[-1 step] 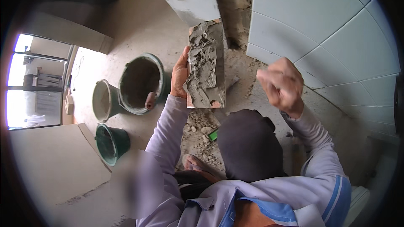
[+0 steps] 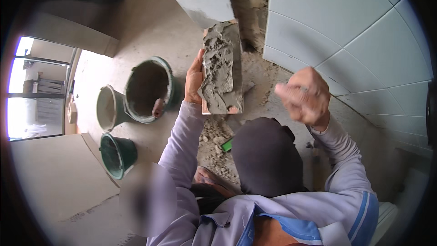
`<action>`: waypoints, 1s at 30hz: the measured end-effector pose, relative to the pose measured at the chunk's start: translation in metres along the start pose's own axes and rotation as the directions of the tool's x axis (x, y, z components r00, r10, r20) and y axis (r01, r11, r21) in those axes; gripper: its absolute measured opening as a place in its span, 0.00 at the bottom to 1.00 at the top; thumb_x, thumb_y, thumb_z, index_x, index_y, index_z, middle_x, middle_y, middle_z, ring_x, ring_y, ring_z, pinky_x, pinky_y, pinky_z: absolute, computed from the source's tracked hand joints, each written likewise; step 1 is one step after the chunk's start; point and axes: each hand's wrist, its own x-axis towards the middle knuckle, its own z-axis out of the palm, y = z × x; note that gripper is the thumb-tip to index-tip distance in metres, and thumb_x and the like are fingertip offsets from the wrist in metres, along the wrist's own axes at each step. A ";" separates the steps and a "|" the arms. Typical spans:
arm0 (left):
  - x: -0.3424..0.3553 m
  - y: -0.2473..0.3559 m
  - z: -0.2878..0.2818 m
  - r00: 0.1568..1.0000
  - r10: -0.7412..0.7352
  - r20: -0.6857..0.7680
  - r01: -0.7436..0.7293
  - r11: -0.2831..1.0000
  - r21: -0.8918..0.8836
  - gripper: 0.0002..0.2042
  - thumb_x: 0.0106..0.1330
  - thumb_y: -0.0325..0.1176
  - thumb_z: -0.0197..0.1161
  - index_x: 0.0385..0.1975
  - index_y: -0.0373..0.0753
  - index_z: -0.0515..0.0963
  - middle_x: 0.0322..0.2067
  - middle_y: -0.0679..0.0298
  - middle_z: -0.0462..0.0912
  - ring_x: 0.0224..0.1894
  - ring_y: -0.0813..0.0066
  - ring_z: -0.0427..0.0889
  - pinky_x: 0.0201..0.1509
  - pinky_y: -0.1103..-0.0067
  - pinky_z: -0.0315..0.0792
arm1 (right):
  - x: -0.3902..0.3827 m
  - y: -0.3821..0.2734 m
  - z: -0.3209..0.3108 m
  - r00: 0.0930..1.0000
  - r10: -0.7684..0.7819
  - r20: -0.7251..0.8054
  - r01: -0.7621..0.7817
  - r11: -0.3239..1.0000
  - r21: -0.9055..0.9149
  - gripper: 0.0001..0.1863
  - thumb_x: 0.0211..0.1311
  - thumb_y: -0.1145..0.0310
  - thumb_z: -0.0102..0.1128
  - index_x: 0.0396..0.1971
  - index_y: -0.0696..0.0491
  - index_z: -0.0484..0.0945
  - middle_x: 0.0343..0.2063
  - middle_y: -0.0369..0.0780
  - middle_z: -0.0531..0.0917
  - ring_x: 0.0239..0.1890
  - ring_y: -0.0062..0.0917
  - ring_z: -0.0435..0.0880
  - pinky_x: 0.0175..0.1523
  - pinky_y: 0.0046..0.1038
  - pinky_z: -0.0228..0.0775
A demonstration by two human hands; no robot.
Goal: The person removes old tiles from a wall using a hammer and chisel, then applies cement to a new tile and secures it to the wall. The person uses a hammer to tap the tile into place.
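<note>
My left hand [image 2: 194, 79] grips the left long edge of a tile [image 2: 235, 110] with a reddish back, holding it up lengthwise. Thick grey mortar [image 2: 221, 70], ridged and uneven, covers most of that back, and bare reddish patches show at the ends. Off to the right of the tile, apart from it, my right hand [image 2: 306, 95] is raised with its fingers curled together. Motion blurs those fingers, and whatever they may hold is hidden.
A large dark bucket [image 2: 168, 70] with a reddish-brown handle [image 2: 158, 108] at its rim stands left, beside a smaller bucket [image 2: 107, 109] and a green bucket [image 2: 129, 151]. Pale wall tiles [image 2: 318, 23] rise at right. Rubble [image 2: 211, 141] lies below, near a dark cap [image 2: 268, 159].
The right hand has shifted very slightly, its fingers blurred by motion. The buckets and wall sit a little further left in the view. My left hand keeps its grip on the tile.
</note>
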 end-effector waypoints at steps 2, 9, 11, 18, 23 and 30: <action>0.018 -0.021 -0.026 0.999 0.031 0.009 -0.030 0.999 -0.021 0.18 0.71 0.39 0.47 0.49 0.32 0.73 0.44 0.52 0.81 0.43 0.60 0.82 0.50 0.65 0.77 | 0.010 -0.008 -0.019 0.963 -0.176 0.202 0.182 0.983 -0.012 0.18 0.34 0.75 0.67 0.34 0.50 0.83 0.25 0.30 0.72 0.27 0.21 0.72 0.24 0.23 0.66; 0.064 -0.056 -0.044 0.942 0.302 -0.144 -0.282 0.949 0.143 0.16 0.73 0.37 0.43 0.51 0.33 0.71 0.40 0.58 0.82 0.35 0.69 0.84 0.40 0.72 0.81 | 0.006 0.006 -0.022 0.796 -0.386 0.466 0.543 0.796 -0.267 0.10 0.40 0.72 0.65 0.28 0.54 0.81 0.24 0.29 0.72 0.27 0.17 0.69 0.28 0.20 0.60; 0.066 -0.068 -0.044 0.952 0.275 -0.132 -0.267 0.961 0.077 0.17 0.73 0.37 0.42 0.51 0.33 0.70 0.42 0.56 0.81 0.37 0.67 0.84 0.41 0.70 0.81 | 0.003 0.004 -0.024 0.806 -0.368 0.463 0.547 0.762 -0.346 0.10 0.40 0.72 0.64 0.28 0.57 0.80 0.22 0.29 0.70 0.28 0.17 0.67 0.31 0.20 0.59; 0.056 -0.090 -0.030 0.977 0.215 -0.012 -0.214 0.964 -0.160 0.19 0.74 0.41 0.39 0.52 0.35 0.69 0.46 0.55 0.79 0.43 0.62 0.81 0.47 0.64 0.78 | 0.003 -0.013 -0.029 0.764 -0.359 0.537 0.619 0.643 -0.451 0.07 0.40 0.72 0.68 0.24 0.49 0.81 0.25 0.27 0.72 0.29 0.17 0.67 0.35 0.23 0.53; 0.063 -0.091 -0.027 0.969 0.245 -0.046 -0.249 0.941 -0.228 0.20 0.74 0.43 0.37 0.55 0.37 0.66 0.49 0.56 0.77 0.47 0.61 0.80 0.52 0.61 0.76 | 0.025 -0.030 -0.021 0.768 -0.324 0.553 0.624 0.573 -0.530 0.06 0.37 0.67 0.62 0.21 0.47 0.78 0.29 0.25 0.74 0.33 0.15 0.69 0.38 0.25 0.54; 0.058 -0.075 -0.021 0.980 0.200 -0.023 -0.197 0.934 -0.297 0.19 0.73 0.40 0.37 0.54 0.36 0.67 0.48 0.53 0.77 0.46 0.59 0.81 0.51 0.60 0.77 | 0.019 -0.039 -0.010 0.714 -0.285 0.640 0.668 0.551 -0.500 0.05 0.42 0.67 0.60 0.24 0.46 0.80 0.31 0.24 0.74 0.35 0.15 0.68 0.39 0.25 0.53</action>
